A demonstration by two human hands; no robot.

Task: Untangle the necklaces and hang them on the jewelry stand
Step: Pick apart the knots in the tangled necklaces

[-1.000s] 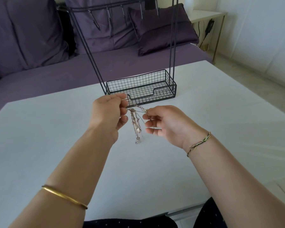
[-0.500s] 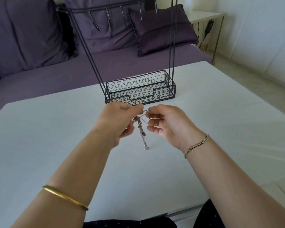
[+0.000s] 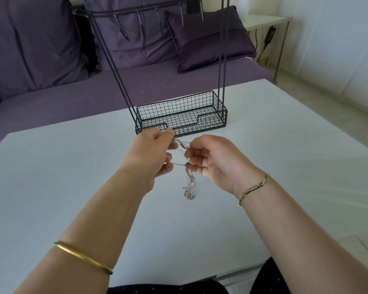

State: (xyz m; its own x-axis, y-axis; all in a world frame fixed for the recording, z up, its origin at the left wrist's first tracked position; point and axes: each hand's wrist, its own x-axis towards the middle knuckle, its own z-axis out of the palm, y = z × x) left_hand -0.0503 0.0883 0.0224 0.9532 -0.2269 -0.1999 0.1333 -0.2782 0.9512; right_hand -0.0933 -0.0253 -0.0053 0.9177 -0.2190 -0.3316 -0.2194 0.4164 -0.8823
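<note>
A tangle of thin silver and rose-gold necklaces (image 3: 189, 183) hangs between my hands above the white table (image 3: 72, 187), its lower end touching the tabletop. My left hand (image 3: 151, 153) pinches the chains near the clasp end. My right hand (image 3: 215, 164) pinches them a few centimetres away; short stretches of chain run taut between the two hands. The black wire jewelry stand (image 3: 181, 115) stands just beyond my hands, with a mesh basket base and a top bar of hooks (image 3: 157, 20) that carries nothing.
Behind the table is a purple sofa (image 3: 51, 92) with cushions. A small white side table (image 3: 268, 20) with a cable stands at the back right. Tiled floor shows to the right of the table.
My hands came together and then parted slightly, drawing chain strands taut. The hanging bundle lowered until its end reached the tabletop.
</note>
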